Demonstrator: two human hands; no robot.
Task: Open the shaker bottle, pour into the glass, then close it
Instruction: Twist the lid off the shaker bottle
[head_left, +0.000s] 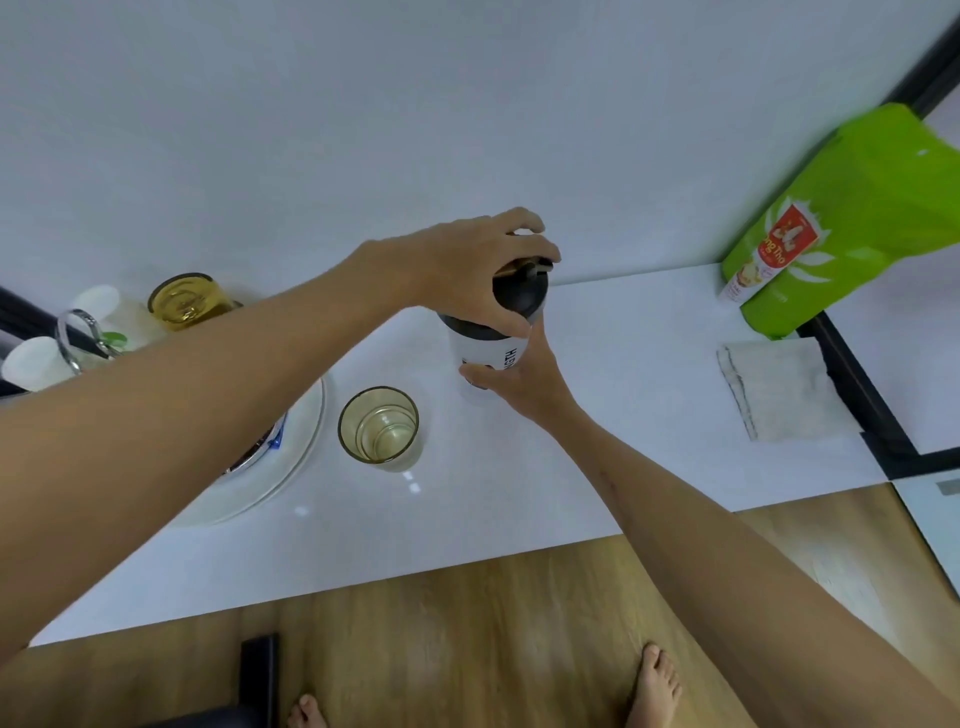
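Both hands are on the shaker bottle (493, 332), which stands upright on the white counter (623, 415) close to the back wall. Left hand (467, 265) comes in from above and the left, fingers curled down over the black lid (519, 291), thumb pressed on the lid's near side at the seam with the body. Grip is closed around the lid; a bit of the flip cap and its hinge shows between the fingers. Right hand (519, 379) reaches up from below and the right, wrapped around the lower part of the white body, thumb across the front under the black lettering, the other fingers hidden behind the bottle. Closed grip on the body. Lid sits on the bottle; whether it's threaded tight or loose can't be told.

Glass (378, 425) stands on the counter to the lower left of the bottle, near it but not touching, clear of both hands. Gold-tinted rim; whether it holds any liquid can't be told. Left forearm passes above and left of it.

Other stuff: round white plate (306, 447) left of the glass, mostly covered by the left forearm. Amber glass (188, 301) further back left by the wall, next to white containers. Folded grey-white cloth (779, 389) well to the right of the bottle. Green pouch (852, 218) leaning in the back right corner. Bare feet visible on the wood floor (467, 649) below the counter edge.
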